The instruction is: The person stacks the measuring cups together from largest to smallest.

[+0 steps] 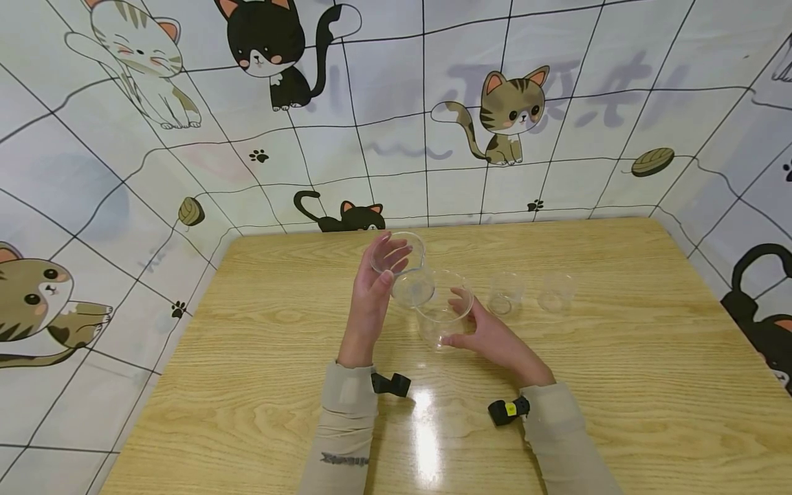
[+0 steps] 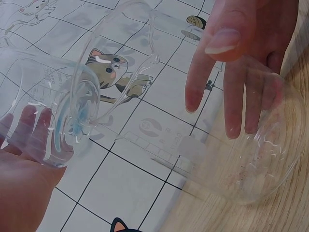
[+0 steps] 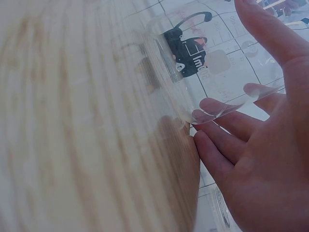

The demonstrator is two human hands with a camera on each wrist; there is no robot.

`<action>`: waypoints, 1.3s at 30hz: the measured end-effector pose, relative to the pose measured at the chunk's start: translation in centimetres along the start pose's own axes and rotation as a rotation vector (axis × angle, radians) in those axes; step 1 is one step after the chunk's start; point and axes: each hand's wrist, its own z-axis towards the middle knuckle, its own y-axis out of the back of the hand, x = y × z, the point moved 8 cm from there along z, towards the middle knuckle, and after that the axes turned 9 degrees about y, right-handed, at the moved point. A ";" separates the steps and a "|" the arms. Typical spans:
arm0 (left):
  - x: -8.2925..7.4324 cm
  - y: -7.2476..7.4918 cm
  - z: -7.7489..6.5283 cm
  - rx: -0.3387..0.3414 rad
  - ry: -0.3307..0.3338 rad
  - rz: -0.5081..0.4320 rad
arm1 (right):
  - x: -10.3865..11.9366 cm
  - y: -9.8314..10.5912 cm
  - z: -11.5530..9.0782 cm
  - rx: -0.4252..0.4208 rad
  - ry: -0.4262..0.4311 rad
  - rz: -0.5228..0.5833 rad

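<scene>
My left hand [image 1: 369, 292] holds a clear glass beaker [image 1: 396, 258], tilted, with the fingers behind the glass and the thumb on the near side. Its round base overlaps the rim of a larger clear beaker [image 1: 442, 320] in the head view. That larger beaker stands on the table, and my right hand [image 1: 495, 337] grips its right side between thumb and fingers. Fingertips [image 3: 207, 106] lie against its wall low down in the right wrist view. Printed measuring marks show on the larger beaker [image 2: 166, 150] in the left wrist view.
Two smaller clear glass vessels [image 1: 506, 295] stand side by side to the right of my right hand. The wooden table [image 1: 247, 357] ends at the back against a white cloth wall [image 1: 396, 165] with drawn cats. Light reflects off the wood between my forearms.
</scene>
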 end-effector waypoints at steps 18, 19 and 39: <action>0.0 0.0 0.0 0.006 -0.002 -0.007 | 0.0 0.1 0.1 -0.001 0.005 -0.003; 0.0 -0.1 0.1 0.008 -0.002 -0.009 | 0.0 0.1 0.1 -0.001 0.004 -0.002; 0.3 -0.5 0.1 0.027 -0.004 -0.016 | 0.0 0.1 0.0 -0.005 0.006 0.007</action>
